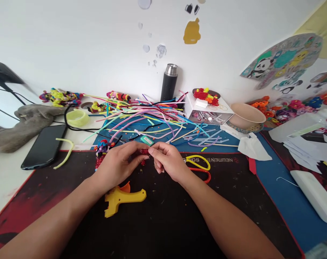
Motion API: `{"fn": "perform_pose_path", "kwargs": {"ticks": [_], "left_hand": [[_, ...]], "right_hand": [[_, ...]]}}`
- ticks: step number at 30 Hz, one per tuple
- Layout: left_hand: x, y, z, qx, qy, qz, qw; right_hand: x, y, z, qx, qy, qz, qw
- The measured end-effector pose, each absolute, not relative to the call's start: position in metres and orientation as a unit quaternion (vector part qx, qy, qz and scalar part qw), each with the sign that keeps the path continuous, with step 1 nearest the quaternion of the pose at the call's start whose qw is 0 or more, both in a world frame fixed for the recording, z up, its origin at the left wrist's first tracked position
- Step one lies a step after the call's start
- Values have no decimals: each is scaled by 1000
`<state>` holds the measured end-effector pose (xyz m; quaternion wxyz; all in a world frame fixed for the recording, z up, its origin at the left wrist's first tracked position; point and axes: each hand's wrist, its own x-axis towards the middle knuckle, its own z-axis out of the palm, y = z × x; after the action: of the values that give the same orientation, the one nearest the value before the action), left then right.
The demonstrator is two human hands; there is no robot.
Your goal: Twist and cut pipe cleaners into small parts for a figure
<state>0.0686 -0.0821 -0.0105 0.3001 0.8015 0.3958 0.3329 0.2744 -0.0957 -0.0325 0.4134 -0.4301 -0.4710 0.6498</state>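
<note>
Between my two hands is a small piece of glittery dark red pipe cleaner (144, 151), mostly covered by fingers. My left hand (121, 162) pinches it from the left. From the right, my right hand (167, 160) grips its other end with thumb and curled fingers. Partly behind my left wrist lies a colourful pipe cleaner figure (102, 148) in blue, purple and red. A yellow glue gun (125, 199) with an orange trigger rests on the black mat below my left hand. Beside my right wrist are scissors with yellow and red handle loops (202, 162).
Loose pipe cleaners (152, 115) in many colours cover the back of the desk. Behind them stands a black thermos (169, 84). A white box (190, 108) and a beige bowl (248, 114) are at back right. A phone (43, 147) lies left; a white device (313, 196) lies right.
</note>
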Motion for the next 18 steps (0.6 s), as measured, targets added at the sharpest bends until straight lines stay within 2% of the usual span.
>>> {"fn": "perform_pose_path", "kwargs": {"ticks": [5,12,18], "left_hand": [[69,-82,-5,836,368,323,247],[68,-79,-10,834,347,345,256],[61,-77,-21,875,307,323,190]], "right_hand": [[274,-96,-32,-427,-487,644,407],[276,-96,-32,-409,-507,651,389],[273,-97,-37,-429,-478,662,386]]}}
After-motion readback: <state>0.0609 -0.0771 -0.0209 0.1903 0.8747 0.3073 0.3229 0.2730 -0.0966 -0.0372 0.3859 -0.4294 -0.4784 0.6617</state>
